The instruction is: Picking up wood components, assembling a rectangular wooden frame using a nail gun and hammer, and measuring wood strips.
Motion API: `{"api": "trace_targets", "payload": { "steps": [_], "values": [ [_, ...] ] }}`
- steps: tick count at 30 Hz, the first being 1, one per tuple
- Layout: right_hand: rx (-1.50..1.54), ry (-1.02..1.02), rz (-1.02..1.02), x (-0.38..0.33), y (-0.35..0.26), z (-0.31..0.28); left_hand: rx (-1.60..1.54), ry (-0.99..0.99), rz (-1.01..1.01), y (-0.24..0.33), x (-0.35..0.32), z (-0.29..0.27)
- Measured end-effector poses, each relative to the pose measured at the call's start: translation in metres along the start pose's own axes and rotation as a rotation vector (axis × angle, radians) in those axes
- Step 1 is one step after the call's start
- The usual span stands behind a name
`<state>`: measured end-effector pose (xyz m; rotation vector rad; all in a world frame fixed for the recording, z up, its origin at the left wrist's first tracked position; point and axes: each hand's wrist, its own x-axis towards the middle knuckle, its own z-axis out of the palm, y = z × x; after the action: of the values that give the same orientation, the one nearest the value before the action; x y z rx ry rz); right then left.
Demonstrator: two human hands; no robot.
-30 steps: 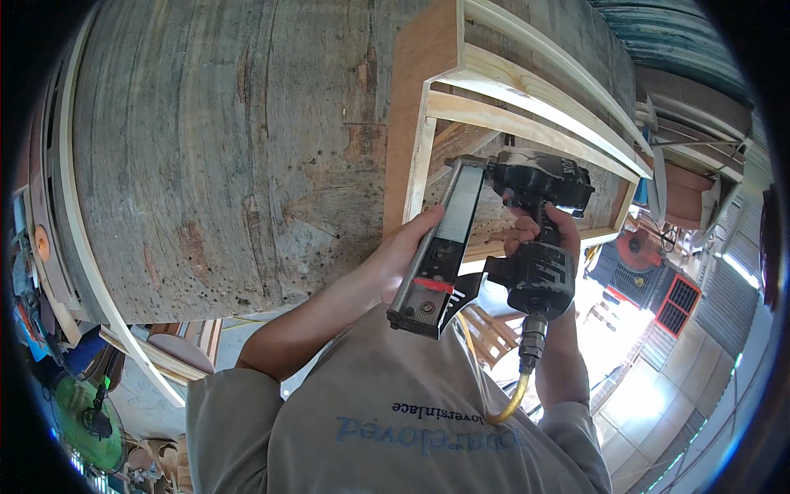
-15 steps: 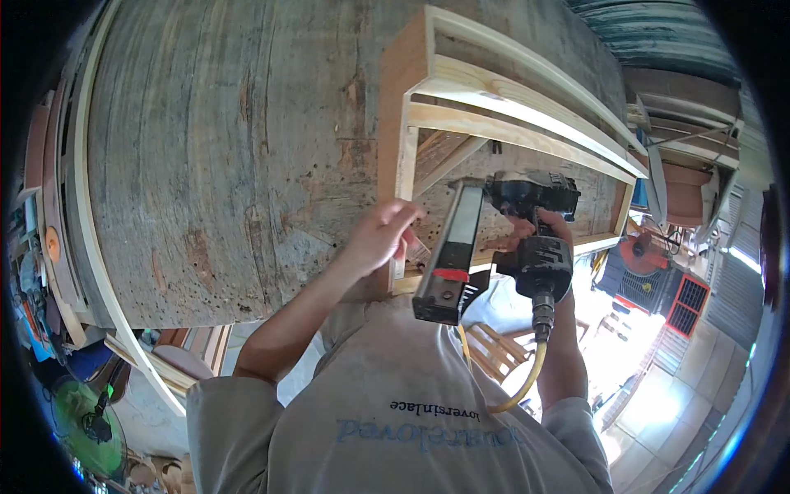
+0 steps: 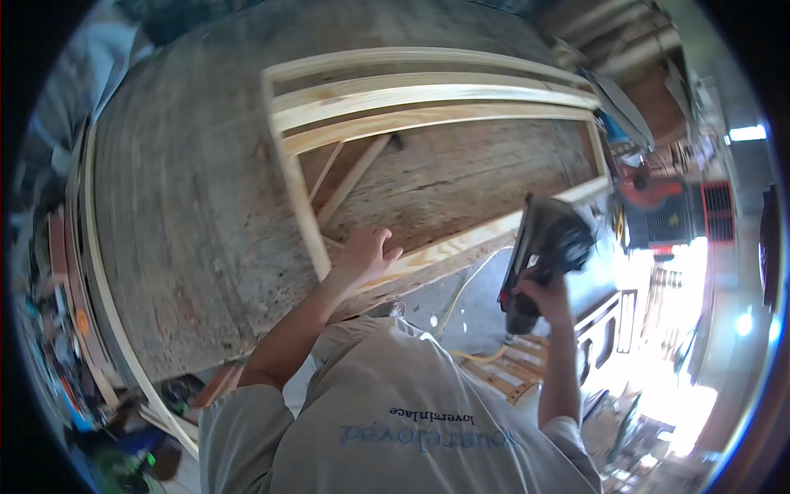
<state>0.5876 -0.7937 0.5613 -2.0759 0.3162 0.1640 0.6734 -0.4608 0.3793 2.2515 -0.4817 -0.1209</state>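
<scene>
A light wooden frame (image 3: 461, 242) with several parallel slats along its far side lies on the worn workbench. My left hand (image 3: 369, 257) is at the frame's near left corner, its fingers loosely bent and apart with nothing in them. I cannot tell whether it touches the wood. My right hand (image 3: 545, 290) grips the handle of a black nail gun (image 3: 561, 237), blurred by motion. The tool is off the right part of the frame's near rail, and a yellow air hose (image 3: 487, 356) trails below it. A diagonal brace (image 3: 354, 183) shows inside the frame's left end.
The scarred plywood workbench (image 3: 185, 222) spreads left and beyond the frame. A long pale strip of wood (image 3: 99, 267) runs along its left edge. Slatted wooden pieces (image 3: 502, 375) stand below the bench's near edge. A black and red machine (image 3: 679, 212) sits at the right.
The nail gun has moved right in my right hand, away from the frame's left end. My left hand stays near that corner, fingers looser. The view has shifted and turned.
</scene>
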Motion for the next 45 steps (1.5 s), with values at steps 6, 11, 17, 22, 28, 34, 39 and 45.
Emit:
{"api": "trace_targets", "payload": {
  "steps": [6, 11, 17, 22, 28, 34, 39, 45],
  "values": [
    [-0.055, 0.147, 0.115, -0.086, 0.214, 0.046, 0.318, -0.295, -0.014, 0.037, 0.052, 0.077],
    [-0.022, 0.087, 0.79, -0.198, 0.276, 0.08, 0.3, -0.305, 0.062, 0.048, 0.078, 0.134],
    [0.303, 0.221, 1.382, -0.336, 0.328, 0.11, 0.445, -0.232, -0.033, 0.053, 0.062, 0.146],
    [0.339, 0.29, 1.487, -0.414, 0.366, 0.124, 0.462, -0.2, 0.048, 0.026, 0.043, 0.13],
    [0.552, 0.59, 1.599, -0.41, 0.389, 0.119, 0.485, -0.206, -0.036, -0.028, -0.029, 0.052],
    [0.46, 0.624, 1.239, -0.367, 0.446, 0.073, 0.55, -0.366, -0.325, -0.038, -0.088, 0.001],
    [0.335, 0.532, 1.152, -0.317, 0.428, 0.008, 0.646, -0.434, -0.3, 0.029, -0.044, 0.02],
    [0.257, 0.423, 1.155, -0.292, 0.459, -0.014, 0.371, -0.381, -0.076, 0.14, 0.078, 0.103]
  ]
}}
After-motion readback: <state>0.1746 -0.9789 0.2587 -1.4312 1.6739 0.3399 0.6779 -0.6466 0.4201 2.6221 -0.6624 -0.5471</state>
